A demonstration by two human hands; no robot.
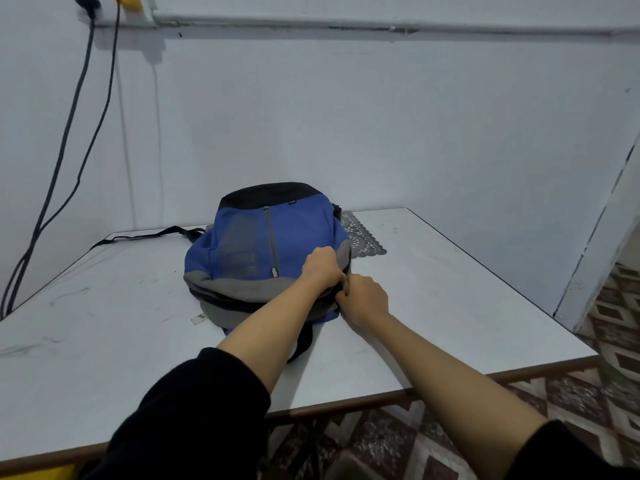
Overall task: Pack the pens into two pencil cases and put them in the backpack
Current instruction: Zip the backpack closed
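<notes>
The backpack [263, 237] lies flat on the table [450, 306] with its blue front up, black top end away from me and grey band towards me. My left hand [322, 268] sits on the backpack's near right corner, fingers curled over the grey edge and gripping the fabric. My right hand [363, 299] is just beside it, touching it, at the backpack's right side where the dark zip line runs. Its fingers are curled in tight and pinch something at that seam; I cannot tell whether it is the zip pull or only cloth. My left forearm crosses over the backpack's near edge, and a black strap loop [304, 341] shows from under it there.

Left of the backpack a thin black strap [145, 235] trails across the table. Behind the backpack's right side a grey lace mat [362, 237] lies flat, partly tucked under it. Just off the backpack's near left corner is a small pale scrap [198, 319]. Far left of the backpack, dark cables [69, 133] hang down the wall. Both my sleeves are black, the left sleeve [194, 417] pushed up past the elbow.
</notes>
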